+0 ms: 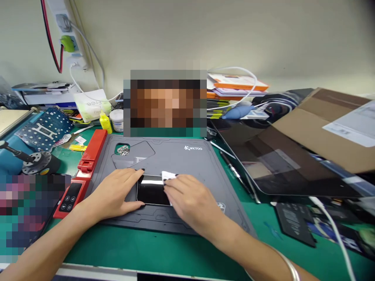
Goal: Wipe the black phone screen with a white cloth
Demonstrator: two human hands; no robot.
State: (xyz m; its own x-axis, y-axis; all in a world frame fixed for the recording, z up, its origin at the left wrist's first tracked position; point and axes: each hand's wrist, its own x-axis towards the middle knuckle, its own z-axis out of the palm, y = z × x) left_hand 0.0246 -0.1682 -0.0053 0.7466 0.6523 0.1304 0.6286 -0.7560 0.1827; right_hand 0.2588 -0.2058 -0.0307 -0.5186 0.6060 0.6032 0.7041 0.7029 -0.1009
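Note:
A smartphone [150, 192] with a dark, glossy screen lies face up and lengthwise across a grey work mat [175, 158]. My left hand [113, 193] braces its left end, with the thumb at the near edge and the fingers at the far edge. Pinched in my right hand [195, 200] is a folded white wipe [168, 175], pressed against the right part of the screen. That hand covers the phone's right end. Behind my left hand, a thin dark frame [148, 146] rests on the mat.
A red device with buttons [70, 198] borders the mat on the left. To the right are a pen-like tool [234, 169], a large dark glossy panel [263, 160], a black battery [294, 223] and a cardboard box [319, 125]. Behind stands a yellow bottle [105, 123].

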